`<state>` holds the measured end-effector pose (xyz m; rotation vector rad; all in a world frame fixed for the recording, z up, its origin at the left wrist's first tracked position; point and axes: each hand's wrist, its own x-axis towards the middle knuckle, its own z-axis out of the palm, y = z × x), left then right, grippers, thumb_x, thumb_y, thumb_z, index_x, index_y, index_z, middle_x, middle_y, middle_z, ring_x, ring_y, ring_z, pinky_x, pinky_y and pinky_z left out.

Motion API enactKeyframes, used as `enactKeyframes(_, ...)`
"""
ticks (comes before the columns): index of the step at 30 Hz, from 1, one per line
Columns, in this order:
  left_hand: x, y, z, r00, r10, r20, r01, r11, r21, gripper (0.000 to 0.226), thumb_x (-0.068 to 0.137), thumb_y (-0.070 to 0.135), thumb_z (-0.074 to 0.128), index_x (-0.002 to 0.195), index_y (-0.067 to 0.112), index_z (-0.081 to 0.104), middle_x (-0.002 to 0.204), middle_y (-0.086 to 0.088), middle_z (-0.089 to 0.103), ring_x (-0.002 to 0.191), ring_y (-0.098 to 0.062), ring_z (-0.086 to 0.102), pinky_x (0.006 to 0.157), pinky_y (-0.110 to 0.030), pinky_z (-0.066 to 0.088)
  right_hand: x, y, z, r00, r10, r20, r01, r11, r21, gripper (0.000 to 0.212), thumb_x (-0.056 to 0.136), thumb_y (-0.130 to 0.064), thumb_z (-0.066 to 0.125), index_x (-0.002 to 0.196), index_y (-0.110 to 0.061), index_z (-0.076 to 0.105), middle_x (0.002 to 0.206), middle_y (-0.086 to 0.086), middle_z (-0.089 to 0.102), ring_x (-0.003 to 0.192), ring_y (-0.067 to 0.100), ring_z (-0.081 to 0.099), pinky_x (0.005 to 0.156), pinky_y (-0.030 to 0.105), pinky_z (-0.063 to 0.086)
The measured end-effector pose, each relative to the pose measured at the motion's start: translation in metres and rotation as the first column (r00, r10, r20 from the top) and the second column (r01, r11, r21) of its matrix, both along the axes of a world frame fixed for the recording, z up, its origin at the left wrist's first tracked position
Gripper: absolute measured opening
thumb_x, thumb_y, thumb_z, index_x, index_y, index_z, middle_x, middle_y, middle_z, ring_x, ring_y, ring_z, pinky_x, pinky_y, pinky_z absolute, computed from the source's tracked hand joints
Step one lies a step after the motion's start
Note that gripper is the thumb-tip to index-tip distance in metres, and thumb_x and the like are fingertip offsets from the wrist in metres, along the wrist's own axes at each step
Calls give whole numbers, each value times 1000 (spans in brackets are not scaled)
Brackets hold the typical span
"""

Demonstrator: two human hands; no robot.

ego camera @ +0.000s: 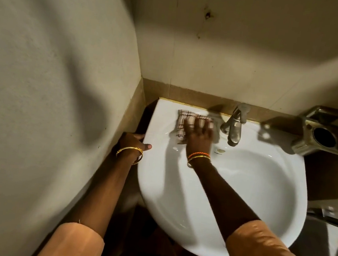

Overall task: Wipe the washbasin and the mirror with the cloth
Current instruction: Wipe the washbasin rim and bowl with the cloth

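Pressing cloth [187, 122] flat under right hand [199, 134], left hand [134, 143] gripping washbasin [178, 191] rim

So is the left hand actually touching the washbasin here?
Touching. The head view shows the left hand gripping the washbasin at its left rim, thumb lying on the white top surface, fingers curled over the edge.

Right hand [199, 134] lies flat, fingers [197, 124] spread, at frame centre; left hand [134, 143] curls closed at centre-left, both arms extended.
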<state>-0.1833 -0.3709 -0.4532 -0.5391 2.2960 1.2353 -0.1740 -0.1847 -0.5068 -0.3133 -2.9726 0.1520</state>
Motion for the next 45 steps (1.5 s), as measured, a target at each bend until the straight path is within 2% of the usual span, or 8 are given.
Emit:
enactKeyframes(3, 1, -2, -5, 999, 43, -6, -43, 998, 55, 56, 72, 0, 76, 125, 3, 58, 126, -18, 61, 115, -35, 58, 104, -43, 43, 7, 34, 1, 990, -119, 70, 122, 992, -42, 59, 87, 5, 45, 139, -22, 45, 148, 20, 37, 136, 46, 29, 110, 53, 29)
enactKeyframes(7, 0, 2, 0, 999, 35, -7, -35, 999, 14, 51, 73, -1, 75, 121, 1, 60, 123, -18, 64, 109, -35, 62, 101, -42, 46, -3, -5, 6, 975, -221, 4, 220, 975, -34, 40, 81, -8, 50, 116, -18, 66, 123, 22, 62, 114, 50, 54, 94, 61, 43)
enactKeyframes(15, 0, 6, 10, 1000, 1, -6, -1, 997, -76, 48, 74, 7, 77, 119, 6, 63, 121, -15, 66, 107, -34, 63, 98, -39, 48, 2, -33, 11, 975, 197, 105, -195, 980, -32, 50, 87, -12, 57, 135, -26, 50, 143, 15, 46, 134, 44, 36, 104, 51, 36)
enactKeyframes(21, 0, 2, 6, 998, 8, 66, -8, 1000, 4, 52, 76, 6, 74, 126, 7, 58, 128, -17, 61, 117, -39, 55, 103, -50, 44, -5, 40, 14, 989, -104, 109, 114, 990, -81, 51, 97, -10, 35, 145, -26, 32, 154, 16, 25, 141, 39, 18, 116, 47, 18)
enactKeyframes(26, -2, -3, 8, 996, -87, 34, 88, 996, -34, 49, 79, 7, 72, 125, 6, 58, 129, -13, 61, 116, -33, 57, 104, -35, 42, -27, 15, 30, 942, -292, 163, 313, 942, -122, 55, 92, -11, 50, 142, -22, 32, 141, 19, 41, 125, 40, 44, 105, 47, 34)
enactKeyframes(32, -10, -7, 0, 989, -142, 42, 144, 989, -30, 50, 75, 10, 76, 122, 6, 61, 123, -11, 65, 115, -36, 58, 105, -43, 43, -32, 17, 21, 950, -301, 85, 310, 941, -133, 48, 84, -21, 60, 131, -26, 49, 132, 15, 52, 115, 40, 52, 102, 48, 36)
enactKeyframes(40, -11, -9, -6, 995, -89, 39, 90, 996, -14, 51, 77, 13, 74, 126, 8, 59, 130, -11, 61, 117, -32, 57, 101, -32, 41, -70, -67, 24, 984, 98, 151, -80, 989, -120, 52, 91, -17, 51, 140, -27, 39, 152, 11, 31, 141, 41, 18, 112, 49, 23)
enactKeyframes(45, -9, -12, -13, 999, -34, 37, 31, 997, 76, 54, 72, 7, 78, 123, 8, 60, 125, -13, 63, 112, -33, 60, 103, -37, 44, -39, 1, 13, 992, -124, 29, 126, 989, -76, 63, 77, -15, 70, 136, -29, 48, 145, 11, 44, 135, 44, 33, 101, 55, 37)
